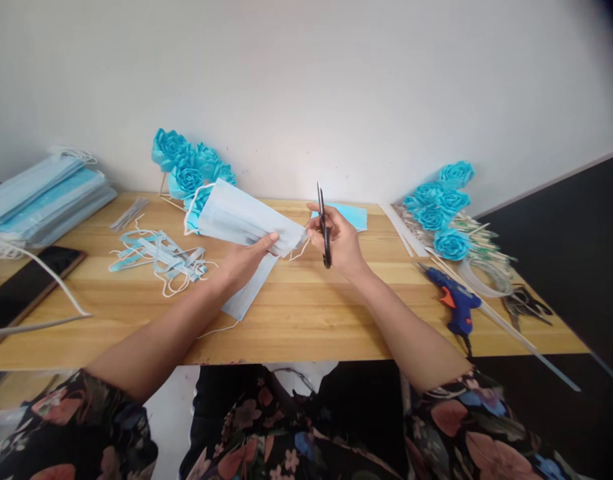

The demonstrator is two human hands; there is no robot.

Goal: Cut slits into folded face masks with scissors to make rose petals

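The left hand (249, 259) pinches the mask (241, 215) above the table (316, 313), likely to steady it; the right hand (343, 243) grips scissors (327, 250), fingertips at the mask's corner, contact there unclear.

On the table (316, 327), a mask stack (51, 197) lies left, behind a phone (29, 287); right, a glue gun (456, 303) lies before flowers (451, 245); between, above the table, the left hand (253, 257) holds a single mask (241, 217).
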